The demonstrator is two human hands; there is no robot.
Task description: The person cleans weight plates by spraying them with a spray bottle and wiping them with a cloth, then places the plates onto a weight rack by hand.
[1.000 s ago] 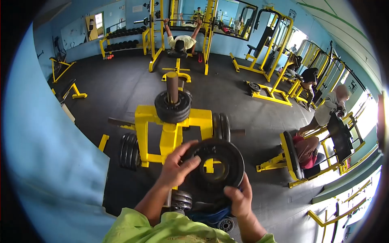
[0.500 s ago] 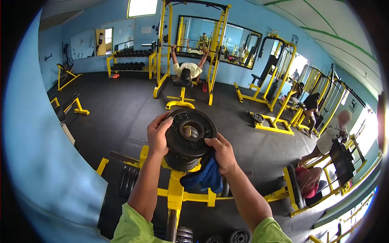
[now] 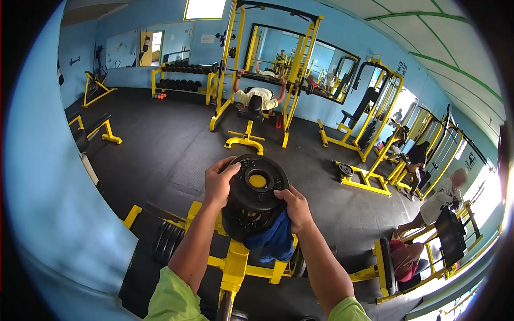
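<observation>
Both my hands grip a black weight plate point(image 3: 258, 199). My left hand point(image 3: 218, 182) closes on its left edge, thumb on the face. My right hand point(image 3: 295, 207) pinches the right edge and also has a blue cloth point(image 3: 277, 241) hanging beneath it. Through the plate's centre hole shows the yellow end of an upright post. Below the held plate, more black plates point(image 3: 241, 223) sit on the yellow plate rack point(image 3: 235, 265).
More plates point(image 3: 168, 243) hang at the rack's left side. Ahead, a person point(image 3: 257, 100) lies on a bench under a barbell. At the right, people stand and sit at yellow machines point(image 3: 385, 270). A blue wall point(image 3: 69, 214) runs along the left.
The plate has risen from low in front of me and moved forward over the rack's upright post, whose end now shows in the hole. The view has tilted up.
</observation>
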